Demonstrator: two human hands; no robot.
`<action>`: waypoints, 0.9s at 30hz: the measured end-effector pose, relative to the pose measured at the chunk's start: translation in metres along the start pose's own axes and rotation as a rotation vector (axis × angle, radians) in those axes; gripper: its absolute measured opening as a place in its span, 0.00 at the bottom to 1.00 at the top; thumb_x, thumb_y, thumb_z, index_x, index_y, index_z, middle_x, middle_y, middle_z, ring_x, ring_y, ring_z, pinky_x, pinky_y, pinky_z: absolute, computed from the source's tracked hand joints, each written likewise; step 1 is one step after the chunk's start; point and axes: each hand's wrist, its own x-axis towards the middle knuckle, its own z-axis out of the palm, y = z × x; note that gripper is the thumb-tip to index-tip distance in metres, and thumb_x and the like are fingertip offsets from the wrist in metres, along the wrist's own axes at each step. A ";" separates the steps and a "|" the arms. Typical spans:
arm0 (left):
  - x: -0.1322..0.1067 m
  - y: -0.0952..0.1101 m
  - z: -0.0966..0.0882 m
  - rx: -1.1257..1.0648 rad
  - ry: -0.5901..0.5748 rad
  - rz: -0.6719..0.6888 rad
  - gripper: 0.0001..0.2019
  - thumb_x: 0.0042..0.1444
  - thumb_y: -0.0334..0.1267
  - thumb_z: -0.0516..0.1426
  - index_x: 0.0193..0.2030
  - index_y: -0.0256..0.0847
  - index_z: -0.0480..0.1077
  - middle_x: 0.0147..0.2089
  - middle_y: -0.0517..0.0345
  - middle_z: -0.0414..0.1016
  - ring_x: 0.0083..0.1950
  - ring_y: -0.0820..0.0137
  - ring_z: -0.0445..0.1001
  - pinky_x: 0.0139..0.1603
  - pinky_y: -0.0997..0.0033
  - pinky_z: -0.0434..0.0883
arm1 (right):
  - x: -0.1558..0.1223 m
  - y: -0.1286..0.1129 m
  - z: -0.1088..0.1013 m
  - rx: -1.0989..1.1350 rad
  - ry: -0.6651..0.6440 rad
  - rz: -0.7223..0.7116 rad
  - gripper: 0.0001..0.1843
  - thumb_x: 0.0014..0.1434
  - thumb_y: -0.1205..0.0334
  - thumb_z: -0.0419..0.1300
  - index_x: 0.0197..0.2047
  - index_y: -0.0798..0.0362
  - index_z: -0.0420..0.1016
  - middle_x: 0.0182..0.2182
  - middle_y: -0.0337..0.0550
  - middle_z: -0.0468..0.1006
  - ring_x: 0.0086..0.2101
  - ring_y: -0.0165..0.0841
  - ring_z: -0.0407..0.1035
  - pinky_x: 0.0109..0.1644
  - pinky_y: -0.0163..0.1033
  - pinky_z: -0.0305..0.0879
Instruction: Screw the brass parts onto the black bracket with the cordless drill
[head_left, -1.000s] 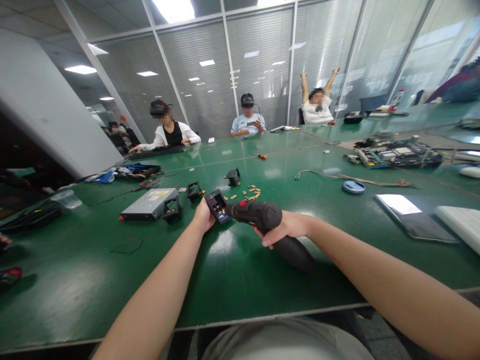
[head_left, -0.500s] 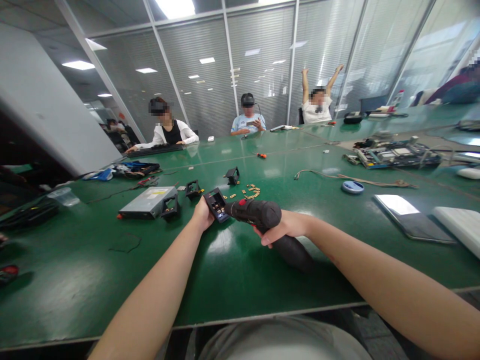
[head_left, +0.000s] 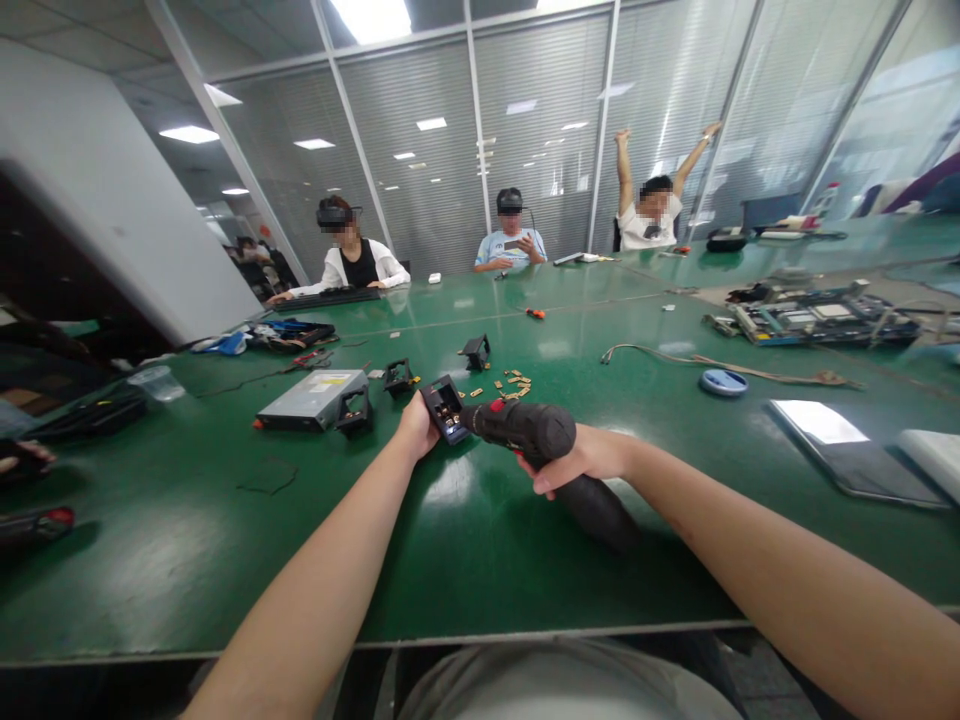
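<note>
My left hand [head_left: 417,428] is closed around the side of a small black box-shaped housing [head_left: 444,405], whose open face shows brass-coloured parts inside. In my right hand [head_left: 566,467] is a black power drill [head_left: 529,428] with red accents, gripped by its handle. The drill's front end points left into the housing's open side; its tip is hidden there. Just beyond lie several small brass-coloured pieces [head_left: 517,380]. Similar black housings stand nearby: one [head_left: 475,352] behind, and two to the left, one [head_left: 398,377] farther and one [head_left: 353,412] nearer.
A silver disc drive [head_left: 311,400] lies left, with a clear plastic cup [head_left: 156,383] past it. To the right are a blue round lid [head_left: 724,382], a cable [head_left: 712,360], a dark tablet-like slab [head_left: 855,455] and circuit boards [head_left: 817,315]. Three people sit across the green table [head_left: 187,560].
The view has shifted slightly left, so things sit farther right. Both hands keep their holds, and the drill stays at the housing. A red-tipped dark object at far left shows more.
</note>
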 end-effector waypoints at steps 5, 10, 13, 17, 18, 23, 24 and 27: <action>-0.002 0.001 0.002 -0.035 0.021 -0.004 0.16 0.65 0.44 0.51 0.45 0.35 0.74 0.32 0.48 0.80 0.30 0.62 0.80 0.36 0.62 0.78 | 0.000 0.001 0.000 0.008 -0.010 -0.004 0.17 0.45 0.57 0.73 0.31 0.55 0.70 0.25 0.36 0.74 0.26 0.32 0.71 0.31 0.38 0.68; 0.001 0.000 0.001 -0.020 0.014 0.005 0.17 0.65 0.44 0.51 0.46 0.34 0.75 0.32 0.47 0.81 0.31 0.61 0.80 0.37 0.61 0.78 | 0.000 0.000 0.000 0.018 -0.009 -0.002 0.17 0.46 0.58 0.72 0.32 0.55 0.70 0.25 0.36 0.73 0.26 0.33 0.71 0.30 0.38 0.68; 0.002 -0.001 -0.001 -0.007 0.001 0.015 0.17 0.64 0.44 0.51 0.45 0.34 0.75 0.33 0.47 0.81 0.31 0.60 0.80 0.37 0.61 0.78 | 0.000 0.002 -0.001 0.027 -0.012 -0.006 0.17 0.46 0.59 0.72 0.33 0.55 0.70 0.26 0.36 0.74 0.26 0.32 0.71 0.30 0.38 0.69; 0.003 -0.001 -0.002 -0.008 -0.005 -0.005 0.17 0.65 0.45 0.50 0.44 0.34 0.75 0.32 0.47 0.80 0.30 0.60 0.80 0.35 0.61 0.78 | 0.001 0.004 -0.002 0.027 -0.013 -0.007 0.17 0.46 0.60 0.72 0.34 0.55 0.70 0.26 0.36 0.74 0.26 0.33 0.71 0.31 0.38 0.69; 0.003 -0.001 -0.002 -0.013 -0.004 -0.014 0.18 0.65 0.46 0.50 0.44 0.35 0.75 0.32 0.47 0.80 0.30 0.60 0.80 0.35 0.61 0.78 | 0.001 0.004 -0.002 0.024 -0.014 -0.011 0.17 0.46 0.59 0.73 0.34 0.55 0.70 0.26 0.36 0.74 0.26 0.33 0.71 0.31 0.38 0.69; 0.003 0.000 -0.001 -0.020 0.019 -0.018 0.17 0.65 0.46 0.50 0.45 0.35 0.74 0.33 0.47 0.81 0.30 0.60 0.80 0.36 0.60 0.78 | 0.000 0.000 0.000 0.028 -0.016 -0.005 0.17 0.46 0.58 0.73 0.32 0.55 0.70 0.25 0.35 0.74 0.26 0.32 0.71 0.31 0.38 0.68; 0.002 0.000 -0.001 -0.019 0.023 -0.014 0.17 0.65 0.46 0.50 0.45 0.35 0.74 0.33 0.47 0.80 0.30 0.60 0.80 0.36 0.60 0.78 | 0.000 -0.001 0.000 0.027 -0.016 -0.003 0.17 0.46 0.58 0.73 0.32 0.55 0.70 0.25 0.35 0.74 0.26 0.32 0.71 0.32 0.38 0.68; 0.001 0.001 0.001 -0.026 0.029 -0.015 0.17 0.65 0.45 0.50 0.45 0.35 0.74 0.32 0.47 0.80 0.30 0.61 0.80 0.36 0.61 0.78 | 0.000 -0.003 0.001 0.014 -0.018 -0.009 0.17 0.46 0.58 0.73 0.33 0.55 0.70 0.25 0.36 0.74 0.26 0.32 0.71 0.32 0.38 0.68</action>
